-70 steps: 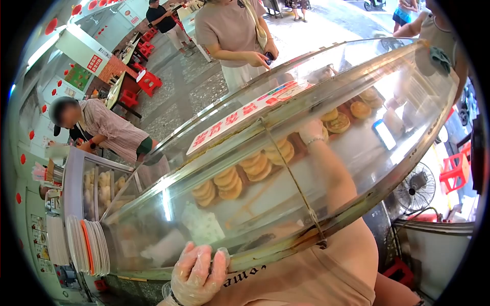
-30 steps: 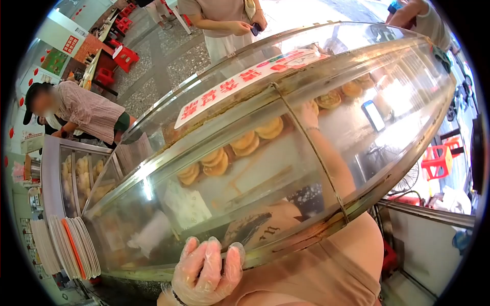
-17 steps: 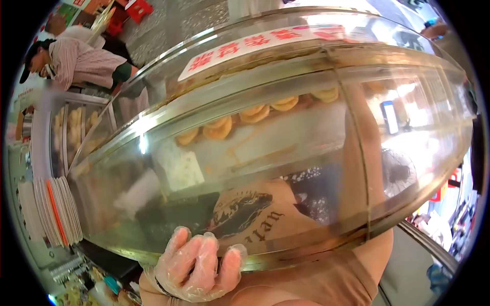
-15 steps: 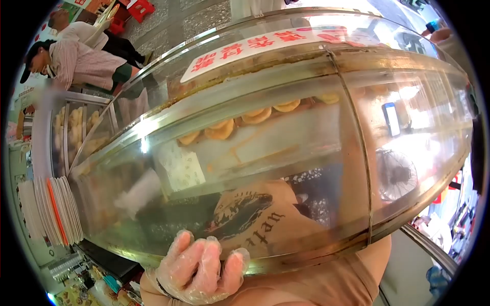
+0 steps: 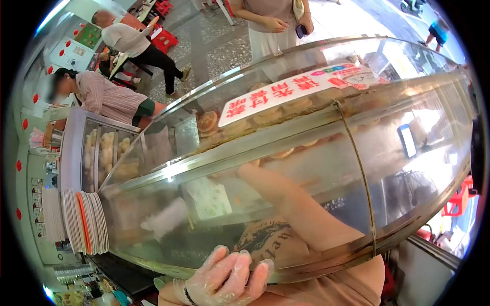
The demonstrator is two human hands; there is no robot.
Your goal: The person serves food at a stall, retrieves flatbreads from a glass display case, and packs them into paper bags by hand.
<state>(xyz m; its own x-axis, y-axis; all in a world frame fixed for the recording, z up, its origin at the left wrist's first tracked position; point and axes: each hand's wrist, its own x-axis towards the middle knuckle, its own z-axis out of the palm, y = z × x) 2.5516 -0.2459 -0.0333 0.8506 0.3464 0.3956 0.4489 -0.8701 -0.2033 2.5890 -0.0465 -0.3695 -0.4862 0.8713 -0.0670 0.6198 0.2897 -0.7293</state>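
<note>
My left hand, in a clear plastic glove with a dark band at the wrist, curls its fingers over the near edge of a glass display case. Through the clouded panel my right forearm shows, reaching inwards. Its hand is hidden around the case's metal frame bar, close to a row of round golden pastries; I cannot see its fingers. More pastries lie behind the far glass, partly under a white sign with red characters. A printed paper bag appears through the panel.
Stacked white plates with one orange among them stand at the case's left end. Beyond is a cabinet of pale buns with a person in a striped shirt beside it. Another person with a phone stands across the case. A cord crosses the glass.
My right forearm now shows behind the panel. The view has shifted, bringing the person with the phone into sight. My left hand stays at the case edge.
</note>
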